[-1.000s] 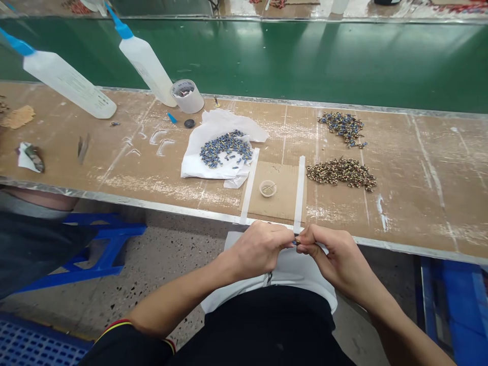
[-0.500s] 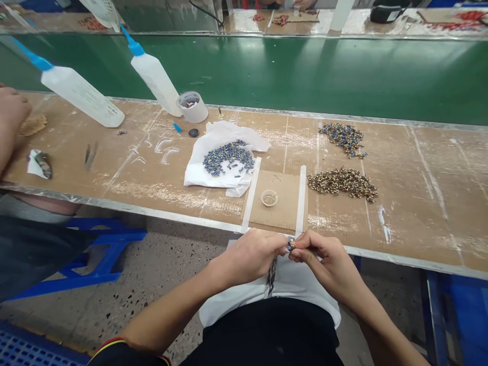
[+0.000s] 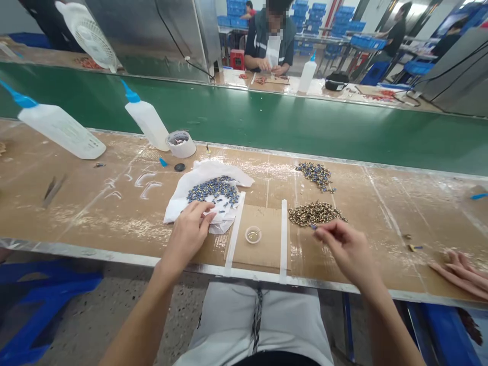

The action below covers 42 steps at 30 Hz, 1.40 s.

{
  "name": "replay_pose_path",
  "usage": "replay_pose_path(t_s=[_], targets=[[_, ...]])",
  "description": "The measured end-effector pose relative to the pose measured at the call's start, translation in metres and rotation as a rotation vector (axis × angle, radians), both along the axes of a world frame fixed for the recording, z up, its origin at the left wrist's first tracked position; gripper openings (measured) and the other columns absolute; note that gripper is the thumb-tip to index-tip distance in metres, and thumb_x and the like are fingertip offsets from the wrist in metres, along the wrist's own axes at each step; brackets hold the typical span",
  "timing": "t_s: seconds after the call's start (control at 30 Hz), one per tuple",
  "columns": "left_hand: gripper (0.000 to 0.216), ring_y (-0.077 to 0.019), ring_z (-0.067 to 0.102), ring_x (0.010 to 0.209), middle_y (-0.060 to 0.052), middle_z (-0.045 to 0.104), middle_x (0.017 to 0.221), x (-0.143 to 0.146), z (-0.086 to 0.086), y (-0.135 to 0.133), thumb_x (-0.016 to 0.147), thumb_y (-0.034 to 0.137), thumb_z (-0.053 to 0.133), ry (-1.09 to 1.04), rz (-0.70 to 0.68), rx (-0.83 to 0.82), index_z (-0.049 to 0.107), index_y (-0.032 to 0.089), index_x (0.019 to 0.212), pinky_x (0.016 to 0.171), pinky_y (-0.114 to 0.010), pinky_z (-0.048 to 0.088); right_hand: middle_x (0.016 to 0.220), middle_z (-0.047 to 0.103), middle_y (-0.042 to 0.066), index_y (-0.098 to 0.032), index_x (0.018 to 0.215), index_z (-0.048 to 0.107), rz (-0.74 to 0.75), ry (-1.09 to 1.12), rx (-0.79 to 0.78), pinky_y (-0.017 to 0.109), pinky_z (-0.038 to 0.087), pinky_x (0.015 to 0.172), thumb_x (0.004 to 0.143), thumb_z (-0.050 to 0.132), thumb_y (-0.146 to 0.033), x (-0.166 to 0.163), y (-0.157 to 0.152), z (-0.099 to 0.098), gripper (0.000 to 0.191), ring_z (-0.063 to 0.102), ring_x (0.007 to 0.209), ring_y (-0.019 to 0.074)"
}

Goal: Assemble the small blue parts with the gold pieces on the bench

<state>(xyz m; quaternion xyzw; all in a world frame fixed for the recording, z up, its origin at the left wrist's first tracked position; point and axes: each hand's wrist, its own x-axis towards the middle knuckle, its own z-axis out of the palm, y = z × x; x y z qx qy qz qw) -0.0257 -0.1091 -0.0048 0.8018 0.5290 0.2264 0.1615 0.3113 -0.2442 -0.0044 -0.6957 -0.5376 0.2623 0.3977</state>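
"Along the near side of the brown bench (image 3: 385, 254), where do we place the wearer's two hands?"

"Left hand (image 3: 188, 229): at the front edge of the pile of small blue pieces (image 3: 213, 189), which lies on crumpled white paper (image 3: 176, 208). Fingers bent, narrow gap to the thumb. We cannot tell whether a piece is held; the fingers cover that spot and part of the paper."

"And the right hand (image 3: 348, 249)?"

"Thumb and forefinger pinched together at the near edge of the brass-brown pile (image 3: 316, 212). We see a blue bit (image 3: 313, 226) at the fingertips and record it as held; the rest of it is hidden by the fingers or too small to make out."

"Between the hands?"

"Cardboard pad (image 3: 263, 259), pale tape (image 3: 283, 239) along each side, small round dish (image 3: 247, 239) on top. Something thin and yellowish lies in the dish; we cannot identify it."

"Beyond the brass-brown pile we note a looser heap (image 3: 316, 175), blue mixed with brass. Can we resolve single parts?"

"Only at its fringe; the middle runs together."

"Edges of the view?"

"At right, another person's hand (image 3: 467, 277), cut off, near a lone blue-and-brass piece (image 3: 414, 248). At left, a bottle (image 3: 63, 132) whose blue nozzle tip meets the edge, and thin dark strips (image 3: 55, 190) we cannot name."
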Motion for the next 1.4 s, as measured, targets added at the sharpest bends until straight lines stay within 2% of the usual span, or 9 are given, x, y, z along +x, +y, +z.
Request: replay_pose_path(t_s=[0.1,0.23,0.4,0.53,0.73,1.0,1.13,1.27,1.4], targets=[[0.033,-0.0272,0.059,0.101,-0.011,0.059,0.112,-0.002,-0.015,0.024,0.093,0.031,0.046,0.102,0.04,0.063,0.06,0.017,0.119,0.092,-0.039,0.047,0.078,0.072,0.009,-0.017,0.082,0.066,-0.2,-0.202,0.064,0.034,0.048,0.067,0.086,0.06,-0.043,0.042,0.054,-0.004,0.026,0.066,0.069,0.0224],[0.031,-0.0296,0.057,0.106,-0.012,0.058,0.11,0.001,-0.023,0.033,0.091,0.033,0.045,0.156,0.04,0.086,0.061,0.018,0.113,0.097,-0.042,0.044,0.078,0.072,0.011,-0.016,0.08,0.066,-0.263,-0.289,0.075,0.035,0.047,0.073,0.086,0.055,-0.035,0.071,0.116,-0.014,0.023,0.064,0.071,0.0224],[0.026,-0.0287,0.06,0.093,-0.01,0.06,0.103,-0.004,-0.028,0.04,0.092,0.04,0.043,0.177,0.046,0.118,0.059,0.021,0.1,0.086,-0.04,0.047,0.083,0.072,0.01,-0.014,0.092,0.067,-0.267,-0.344,0.059,0.034,0.047,0.074,0.084,0.058,-0.025,0.077,0.142,-0.018,0.016,0.064,0.075,0.0209],[0.025,-0.0264,0.06,0.087,-0.009,0.06,0.102,-0.006,-0.032,0.044,0.093,0.04,0.042,0.149,0.036,0.147,0.057,0.021,0.1,0.082,-0.039,0.046,0.088,0.072,0.008,-0.016,0.102,0.066,-0.231,-0.34,0.089,0.031,0.048,0.072,0.087,0.058,-0.026,0.074,0.117,-0.012,0.019,0.065,0.074,0.0187],[0.017,-0.0246,0.059,0.084,-0.003,0.059,0.099,0.0,-0.025,0.037,0.092,0.037,0.046,0.109,0.032,0.168,0.055,0.023,0.098,0.08,-0.038,0.046,0.085,0.071,0.006,-0.018,0.099,0.067,-0.28,-0.332,0.129,0.03,0.049,0.067,0.091,0.057,-0.038,0.072,0.023,-0.004,0.024,0.064,0.07,0.0175],[0.02,-0.0253,0.059,0.083,-0.004,0.061,0.097,-0.002,-0.031,0.04,0.088,0.037,0.05,0.093,0.055,0.186,0.06,0.022,0.097,0.075,-0.035,0.045,0.096,0.068,0.012,-0.015,0.111,0.063,-0.739,-0.446,0.083,0.036,0.049,0.068,0.088,0.057,-0.051,0.123,-0.088,-0.056,0.044,0.061,0.07,0.0212],[0.021,-0.0236,0.059,0.082,-0.004,0.062,0.097,-0.002,-0.033,0.042,0.09,0.038,0.049,0.11,0.07,0.19,0.06,0.021,0.097,0.075,-0.034,0.046,0.101,0.066,0.014,-0.013,0.12,0.059,-0.77,-0.482,0.042,0.041,0.05,0.076,0.083,0.059,-0.053,0.154,-0.095,-0.074,0.054,0.062,0.075,0.0232],[0.02,-0.0232,0.059,0.081,-0.003,0.062,0.096,-0.003,-0.033,0.042,0.09,0.038,0.049,0.096,0.068,0.198,0.06,0.022,0.096,0.074,-0.034,0.046,0.102,0.065,0.014,-0.012,0.122,0.061,-0.675,-0.516,0.024,0.042,0.049,0.081,0.084,0.056,-0.053,0.174,-0.072,-0.075,0.056,0.061,0.073,0.022],[0.02,-0.0224,0.06,0.078,-0.002,0.063,0.093,-0.005,-0.036,0.043,0.089,0.039,0.051,0.087,0.065,0.227,0.061,0.023,0.094,0.073,-0.033,0.046,0.093,0.065,0.012,-0.014,0.103,0.069,-0.552,-0.55,0.002,0.039,0.049,0.078,0.088,0.051,-0.051,0.186,-0.049,-0.071,0.044,0.062,0.07,0.0206]])
